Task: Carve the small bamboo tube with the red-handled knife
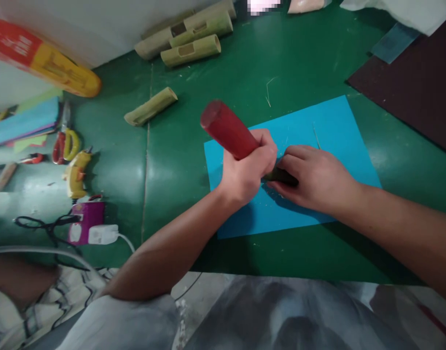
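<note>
At the far left of the green table (113,160), a stack of coloured paper (26,121) lies below a red-and-yellow container (44,58). Just right of the stack are scissors (73,143) with one red and one yellow handle, then a yellow glue gun (76,174), with a purple power block (85,214) below it that has a white plug (102,234) in it. Farther right, a short bamboo tube (152,108) lies by itself, near a group of bamboo tubes (192,51) with cut openings along the wall. Next comes the left hand (248,170), fist clamped round a thick red handle (230,129) that slants up to the left; the tool's lower end is hidden. Just beside it, the right hand (314,170) is clamped on a dark greenish piece (285,176), which is mostly covered and sits between the two hands, above the blue paper sheet (339,126); whether it touches the sheet I cannot tell. At the right, a translucent bluish piece (394,43) overlaps a dark brown sheet (412,92).
</note>
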Demonstrator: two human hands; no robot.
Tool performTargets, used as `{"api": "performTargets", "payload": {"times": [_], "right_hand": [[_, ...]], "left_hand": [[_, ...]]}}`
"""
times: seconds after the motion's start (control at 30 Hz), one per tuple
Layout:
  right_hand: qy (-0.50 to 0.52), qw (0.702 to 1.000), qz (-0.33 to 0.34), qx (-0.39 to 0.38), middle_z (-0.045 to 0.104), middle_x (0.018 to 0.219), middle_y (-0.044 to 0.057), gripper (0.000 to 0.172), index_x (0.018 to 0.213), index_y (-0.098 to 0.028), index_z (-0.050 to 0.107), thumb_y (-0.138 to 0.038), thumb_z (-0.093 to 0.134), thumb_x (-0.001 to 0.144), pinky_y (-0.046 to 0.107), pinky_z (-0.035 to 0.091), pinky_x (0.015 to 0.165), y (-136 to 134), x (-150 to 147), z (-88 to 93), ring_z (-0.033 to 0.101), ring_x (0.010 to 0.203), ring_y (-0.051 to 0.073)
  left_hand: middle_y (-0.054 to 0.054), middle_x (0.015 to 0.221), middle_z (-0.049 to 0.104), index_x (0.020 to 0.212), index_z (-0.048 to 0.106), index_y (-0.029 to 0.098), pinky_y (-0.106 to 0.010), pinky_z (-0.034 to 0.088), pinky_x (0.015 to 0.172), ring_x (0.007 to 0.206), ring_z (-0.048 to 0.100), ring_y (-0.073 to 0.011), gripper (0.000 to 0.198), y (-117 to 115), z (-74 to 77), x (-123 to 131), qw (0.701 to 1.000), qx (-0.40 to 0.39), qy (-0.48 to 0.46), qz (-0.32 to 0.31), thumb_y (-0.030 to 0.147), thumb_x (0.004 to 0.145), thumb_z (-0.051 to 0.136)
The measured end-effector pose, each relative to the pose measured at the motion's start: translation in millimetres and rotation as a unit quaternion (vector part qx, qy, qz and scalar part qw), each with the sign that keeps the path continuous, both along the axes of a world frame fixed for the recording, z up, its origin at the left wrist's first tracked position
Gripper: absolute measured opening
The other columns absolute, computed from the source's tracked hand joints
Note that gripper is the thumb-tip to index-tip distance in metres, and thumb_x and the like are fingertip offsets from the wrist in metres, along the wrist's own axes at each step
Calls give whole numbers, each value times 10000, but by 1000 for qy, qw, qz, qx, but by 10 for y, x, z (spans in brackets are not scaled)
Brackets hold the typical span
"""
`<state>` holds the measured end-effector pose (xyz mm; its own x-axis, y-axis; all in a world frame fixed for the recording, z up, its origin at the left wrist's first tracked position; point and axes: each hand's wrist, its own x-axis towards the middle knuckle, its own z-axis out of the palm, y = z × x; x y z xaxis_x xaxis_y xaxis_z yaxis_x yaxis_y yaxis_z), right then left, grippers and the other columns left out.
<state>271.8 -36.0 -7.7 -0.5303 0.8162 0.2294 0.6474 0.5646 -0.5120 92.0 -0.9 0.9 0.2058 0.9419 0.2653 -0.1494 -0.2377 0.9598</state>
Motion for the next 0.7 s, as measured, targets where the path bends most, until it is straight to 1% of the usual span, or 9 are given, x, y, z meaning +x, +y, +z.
{"api": "performTargets", "payload": {"times": [0.07,0.1,0.17,0.2,0.27,0.37,0.43,0.57,0.7], "right_hand": [[-7,1000,-8,-7,704,916,93,185,934,-206,724,-362,712,1033,375,317,707,3,-1,14,576,843,239],[-10,1000,-12,-8,706,919,96,185,935,-205,727,-364,714,1029,375,319,707,4,-2,19,576,842,240],[-12,1000,-16,-10,708,924,100,181,942,-202,732,-362,709,1023,376,318,704,3,-1,23,576,841,241],[-12,1000,-15,-10,707,922,100,181,947,-201,734,-363,704,1023,375,318,704,2,-1,22,575,841,242],[-9,1000,-12,-7,706,921,100,184,960,-200,736,-366,692,1025,373,316,706,-1,0,14,574,844,243],[-6,1000,-11,-4,710,930,101,186,983,-198,740,-369,684,1030,373,303,705,1,0,4,574,848,245],[-9,1000,-8,-8,713,939,103,187,991,-196,741,-371,689,1033,377,297,705,5,1,9,575,848,245],[-17,1000,-3,-13,716,945,108,177,979,-190,739,-356,703,1031,385,298,705,9,0,34,586,852,251],[-20,1000,-1,-3,722,959,119,164,1004,-173,747,-320,689,1048,392,315,719,1,-1,39,604,875,257]], "left_hand": [[52,494,334,584,327,252,-329,182,445,448,266,-100,583,21,10,13,999,-13,-24,29,373,918,790],[52,495,336,593,332,254,-333,188,447,451,270,-102,561,24,14,22,998,-11,-32,45,359,925,772],[52,498,347,589,374,254,-336,246,463,458,300,-104,534,15,13,43,998,3,-34,60,330,943,767],[51,506,359,590,405,251,-335,284,480,467,323,-105,531,4,9,51,998,8,-28,57,322,958,781],[52,521,379,609,449,247,-327,320,492,476,344,-105,544,-23,4,62,999,21,-18,44,351,999,815],[55,529,394,639,466,240,-297,320,476,477,344,-98,573,-60,16,64,999,16,-2,31,432,1053,812],[53,538,413,646,471,238,-281,326,479,484,347,-94,574,-73,32,59,999,4,11,32,455,1073,787],[46,549,457,648,496,243,-292,354,500,508,380,-105,565,-72,36,43,999,14,24,22,492,1061,790],[49,556,475,659,527,253,-304,349,480,507,361,-100,543,-73,20,42,999,25,18,10,520,1016,837]]}}
